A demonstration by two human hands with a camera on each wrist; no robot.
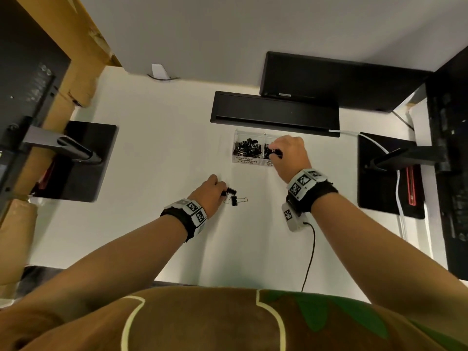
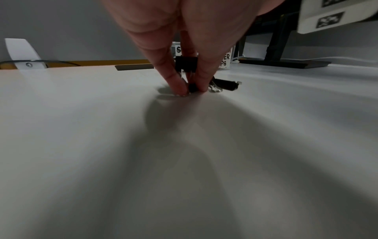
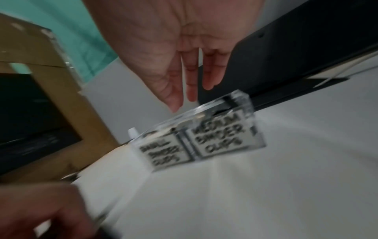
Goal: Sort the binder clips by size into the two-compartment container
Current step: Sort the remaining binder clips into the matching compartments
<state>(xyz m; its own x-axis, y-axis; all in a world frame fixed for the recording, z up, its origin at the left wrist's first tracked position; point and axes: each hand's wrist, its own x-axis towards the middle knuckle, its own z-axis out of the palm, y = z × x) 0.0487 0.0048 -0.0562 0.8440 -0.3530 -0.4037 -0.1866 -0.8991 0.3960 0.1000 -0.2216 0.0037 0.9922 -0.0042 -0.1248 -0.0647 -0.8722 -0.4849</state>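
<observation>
A clear two-compartment container (image 1: 247,162) stands at the back of the white table, labelled for small clips on the left and medium clips (image 3: 220,135) on the right. Several black clips (image 1: 247,146) fill its left compartment. My right hand (image 1: 273,153) hovers over the right compartment; in the blurred right wrist view its fingers (image 3: 192,90) hang straight and hold nothing. My left hand (image 2: 191,91) is down on the table, thumb and finger pinching a small black binder clip (image 2: 192,88). Two more black clips (image 1: 231,191) (image 1: 235,200) lie just right of it.
A flat black monitor base (image 1: 273,112) sits right behind the container. Further black stand bases are at the far left (image 1: 83,160) and far right (image 1: 385,173). A black cable (image 1: 310,254) runs from my right wrist to the table's near edge.
</observation>
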